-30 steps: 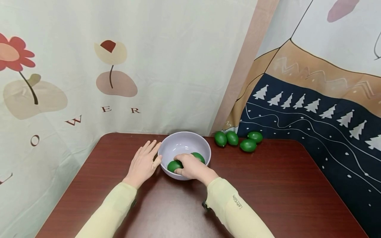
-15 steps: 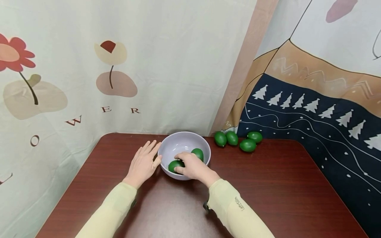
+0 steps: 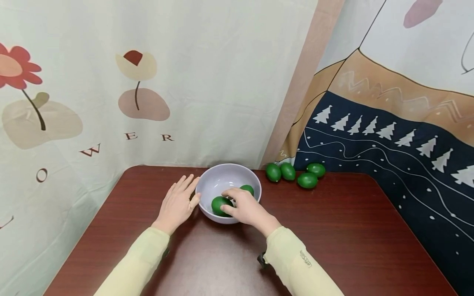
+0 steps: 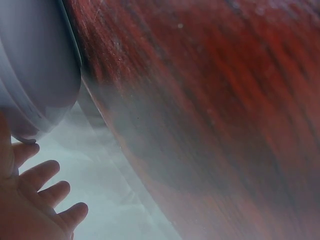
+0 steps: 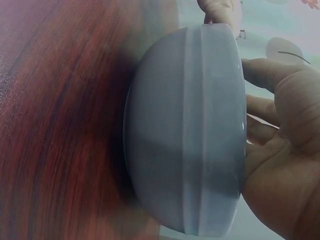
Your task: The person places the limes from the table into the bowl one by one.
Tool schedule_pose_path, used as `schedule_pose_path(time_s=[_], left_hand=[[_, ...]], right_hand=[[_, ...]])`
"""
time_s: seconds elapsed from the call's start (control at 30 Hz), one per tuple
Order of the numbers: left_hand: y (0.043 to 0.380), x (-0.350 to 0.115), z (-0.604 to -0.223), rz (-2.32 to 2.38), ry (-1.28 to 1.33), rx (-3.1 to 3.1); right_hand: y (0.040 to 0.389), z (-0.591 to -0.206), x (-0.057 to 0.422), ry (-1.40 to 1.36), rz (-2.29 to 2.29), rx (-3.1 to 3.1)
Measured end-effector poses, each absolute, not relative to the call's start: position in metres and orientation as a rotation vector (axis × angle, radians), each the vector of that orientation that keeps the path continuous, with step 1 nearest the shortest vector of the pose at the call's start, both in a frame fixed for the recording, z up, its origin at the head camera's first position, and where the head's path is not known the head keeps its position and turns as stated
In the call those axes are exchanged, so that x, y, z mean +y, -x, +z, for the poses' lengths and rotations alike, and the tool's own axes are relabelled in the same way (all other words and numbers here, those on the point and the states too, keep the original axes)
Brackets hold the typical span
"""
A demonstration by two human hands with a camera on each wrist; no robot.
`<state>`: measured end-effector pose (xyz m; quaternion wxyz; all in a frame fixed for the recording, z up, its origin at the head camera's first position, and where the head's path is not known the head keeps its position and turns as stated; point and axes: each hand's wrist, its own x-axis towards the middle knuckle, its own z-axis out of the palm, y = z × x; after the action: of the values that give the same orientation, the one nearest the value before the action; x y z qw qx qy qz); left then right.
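A pale lavender bowl (image 3: 229, 170) stands on the table and holds two green limes. My right hand (image 3: 249, 209) reaches over its near right rim, fingers loosely bent and thumb apart from them. The thumb overlaps the front lime (image 3: 219, 205), and part of the lime's top shows below the forefinger. The rear lime (image 3: 248, 188) is partly hidden behind this hand. My left hand (image 3: 178, 203) lies with straight, spread fingers against the bowl's left side. In the right wrist view the bowl's outer wall (image 5: 165, 130) hides the limes, with the right fingers (image 5: 262, 72) beyond the rim.
Several more limes (image 3: 307, 180) lie at the table's back edge, right of the bowl. A dark red wooden table (image 3: 352, 230) spreads around it. Printed curtains (image 3: 222, 102) hang directly behind the table and along its right side.
My right hand has shifted slightly right and loosened around the front lime, which has rolled a little right and shows more. The rear lime has shifted too. The left hand stays at the bowl.
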<state>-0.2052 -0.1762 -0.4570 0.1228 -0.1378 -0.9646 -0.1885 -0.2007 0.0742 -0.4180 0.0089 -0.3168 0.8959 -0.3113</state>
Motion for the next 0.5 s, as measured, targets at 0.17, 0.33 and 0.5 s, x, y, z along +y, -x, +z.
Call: schedule_pose_path(time_s=[0.17, 0.33, 0.5], left_hand=[[0.206, -0.177, -0.458, -0.554, 0.405, -2.812], [0.206, -0.177, -0.459, -0.565, 0.405, -2.811], [0.206, -0.177, -0.459, -0.565, 0.399, -2.808]], right_hand=[[0.198, -0.417, 0.080, 1.004, -1.048, 2.814], [0.196, -0.416, 0.085, 0.961, -1.122, 2.822], [0.194, -0.415, 0.092, 0.955, -1.218, 2.818]])
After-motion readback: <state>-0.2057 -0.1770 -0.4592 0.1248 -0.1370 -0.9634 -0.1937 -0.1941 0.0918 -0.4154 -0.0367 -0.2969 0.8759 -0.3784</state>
